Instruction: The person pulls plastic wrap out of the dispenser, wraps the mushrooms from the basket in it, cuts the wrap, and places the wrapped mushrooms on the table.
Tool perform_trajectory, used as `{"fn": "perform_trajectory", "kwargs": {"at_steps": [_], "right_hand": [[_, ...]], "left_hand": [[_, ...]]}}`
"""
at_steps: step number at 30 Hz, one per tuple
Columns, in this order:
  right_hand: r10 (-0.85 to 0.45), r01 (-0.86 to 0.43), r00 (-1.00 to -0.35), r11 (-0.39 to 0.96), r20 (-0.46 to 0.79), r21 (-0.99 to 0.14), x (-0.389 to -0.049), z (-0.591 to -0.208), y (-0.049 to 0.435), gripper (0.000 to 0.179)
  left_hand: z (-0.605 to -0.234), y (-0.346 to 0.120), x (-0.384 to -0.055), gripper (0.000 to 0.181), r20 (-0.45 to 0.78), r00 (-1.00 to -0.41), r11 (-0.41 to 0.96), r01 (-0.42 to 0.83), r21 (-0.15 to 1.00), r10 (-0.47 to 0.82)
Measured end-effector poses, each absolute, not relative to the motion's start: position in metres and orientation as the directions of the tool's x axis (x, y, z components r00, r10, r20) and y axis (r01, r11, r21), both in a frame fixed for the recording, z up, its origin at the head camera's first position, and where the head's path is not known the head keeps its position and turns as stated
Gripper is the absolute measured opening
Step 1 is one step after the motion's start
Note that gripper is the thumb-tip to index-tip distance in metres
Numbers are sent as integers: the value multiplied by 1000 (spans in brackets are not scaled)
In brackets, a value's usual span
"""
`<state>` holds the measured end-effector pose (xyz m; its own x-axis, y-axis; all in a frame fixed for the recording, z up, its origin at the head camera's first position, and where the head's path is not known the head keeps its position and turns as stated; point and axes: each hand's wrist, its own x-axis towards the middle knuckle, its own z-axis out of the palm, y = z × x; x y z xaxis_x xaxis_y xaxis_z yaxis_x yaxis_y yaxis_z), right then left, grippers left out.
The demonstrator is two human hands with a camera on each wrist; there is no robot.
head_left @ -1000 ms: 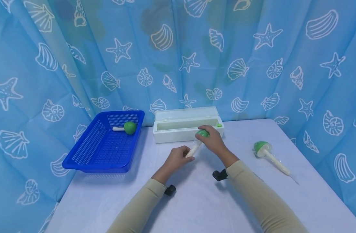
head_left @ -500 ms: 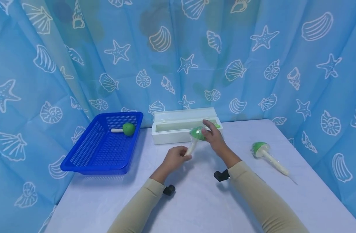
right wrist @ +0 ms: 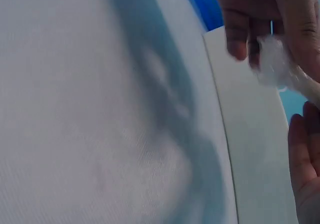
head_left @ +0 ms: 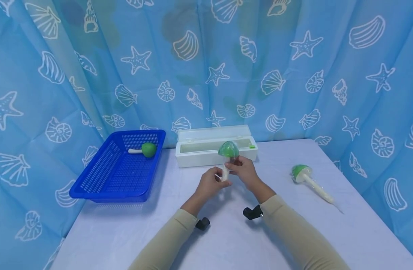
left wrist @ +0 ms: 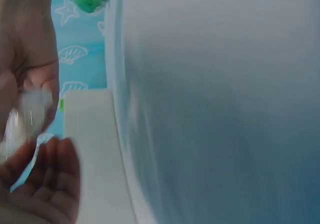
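Observation:
A mushroom-shaped piece with a green domed cap and white stem point(head_left: 228, 149), in clear plastic wrap, is held upright just above the table before the white box. My left hand point(head_left: 210, 183) pinches the lower part of its stem. My right hand point(head_left: 244, 170) grips the stem higher up, just under the cap. In the left wrist view the wrapped stem point(left wrist: 25, 116) shows between both hands. The loose wrap point(right wrist: 275, 64) at the stem's end appears beside my left hand in the right wrist view.
A long white box point(head_left: 196, 160) stands behind the hands with its lid raised. At left, a blue basket point(head_left: 118, 195) holds a green-headed piece with a white handle point(head_left: 148, 150). Another wrapped green-and-white mushroom-shaped piece point(head_left: 314, 184) lies on the right of the white-covered table point(head_left: 226, 240).
The mushroom-shaped piece has swung from tilted to upright. My right hand has come off the cap and moved down to grip the stem; my left hand has kept its hold.

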<state>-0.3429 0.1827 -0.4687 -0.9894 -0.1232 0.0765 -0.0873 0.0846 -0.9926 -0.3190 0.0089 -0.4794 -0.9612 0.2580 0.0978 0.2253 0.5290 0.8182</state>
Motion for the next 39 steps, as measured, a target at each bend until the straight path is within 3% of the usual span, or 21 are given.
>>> {"fn": "perform_trajectory", "kwargs": {"at_steps": [4, 8, 14, 20, 30, 39], "right_hand": [[-47, -18, -999, 165, 10, -986, -338, -466, 200, 41], [-31, 40, -998, 341, -54, -939, -330, -465, 240, 41], [-31, 77, -992, 630, -124, -773, -316, -470, 296, 45], [-22, 66, -991, 784, -135, -617, -307, -469, 335, 51], [48, 93, -992, 901, -116, -423, -314, -476, 358, 51], [59, 75, -996, 967, -74, -243, -308, -471, 361, 44]], "left_hand": [[-476, 3, -312, 37, 58, -932, 602, 278, 749, 359], [-473, -21, -312, 26, 49, -918, 648, 315, 693, 394], [-470, -57, -319, 17, 72, -941, 696, 295, 655, 331], [-471, -77, -330, 27, 24, -976, 706, 174, 686, 218], [-486, -88, -370, 50, -4, -997, 653, 50, 756, 82], [-484, -86, -380, 53, 36, -999, 674, 45, 737, 28]]}}
